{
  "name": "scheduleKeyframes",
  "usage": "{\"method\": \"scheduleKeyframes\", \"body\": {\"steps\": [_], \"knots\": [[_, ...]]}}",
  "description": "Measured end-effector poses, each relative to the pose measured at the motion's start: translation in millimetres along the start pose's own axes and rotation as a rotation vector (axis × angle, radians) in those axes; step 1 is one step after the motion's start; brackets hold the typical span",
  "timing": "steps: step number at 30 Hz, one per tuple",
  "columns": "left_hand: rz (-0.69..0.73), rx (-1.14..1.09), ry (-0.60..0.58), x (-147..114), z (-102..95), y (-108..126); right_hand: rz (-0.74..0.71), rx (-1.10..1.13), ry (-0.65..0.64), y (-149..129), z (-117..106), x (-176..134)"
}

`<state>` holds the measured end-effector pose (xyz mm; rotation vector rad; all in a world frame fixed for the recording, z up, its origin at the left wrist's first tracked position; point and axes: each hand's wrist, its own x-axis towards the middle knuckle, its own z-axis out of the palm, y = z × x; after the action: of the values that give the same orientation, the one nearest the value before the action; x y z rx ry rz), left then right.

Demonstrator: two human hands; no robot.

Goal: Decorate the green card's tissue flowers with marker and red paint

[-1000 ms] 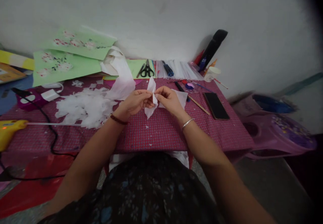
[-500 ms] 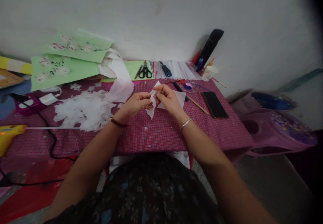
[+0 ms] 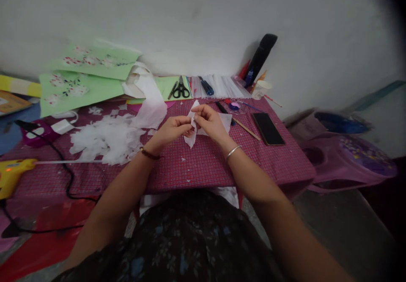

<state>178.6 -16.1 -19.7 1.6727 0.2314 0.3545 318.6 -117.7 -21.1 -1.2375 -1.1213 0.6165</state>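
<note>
Between my two hands is a small piece of white tissue paper [image 3: 190, 140], pinched and crumpled at its middle, one end pointing up and the other hanging down. My left hand [image 3: 174, 130] is closed on its left side, thumb against fingertips. My right hand [image 3: 209, 123] grips it from the right with thumb and forefinger; the other fingers are partly hidden. Behind my right hand another white tissue sheet [image 3: 226, 122] lies on the checked tablecloth [image 3: 177, 167]. Left of my hands spreads a heap of white tissue pieces [image 3: 106, 140].
At the left are a yellow glue gun [image 3: 14, 174] with a black cord and a purple extension socket [image 3: 39, 132]. Green painted sheets [image 3: 80, 89], black scissors [image 3: 181, 89] and a cutter [image 3: 207, 86] lie along the wall. A phone [image 3: 268, 128] and a wooden stick [image 3: 247, 128] are at the right.
Both hands stay at nearly the same spot, still pinching the tissue; its lower end looks more gathered. The whole view has shifted slightly.
</note>
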Motion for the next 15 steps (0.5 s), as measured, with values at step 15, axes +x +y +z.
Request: {"method": "scheduleKeyframes", "body": {"steps": [15], "knots": [[0.014, 0.022, 0.048, -1.8, 6.7, 1.3, 0.006, 0.029, -0.005, 2.2, 1.0, 0.0]]}}
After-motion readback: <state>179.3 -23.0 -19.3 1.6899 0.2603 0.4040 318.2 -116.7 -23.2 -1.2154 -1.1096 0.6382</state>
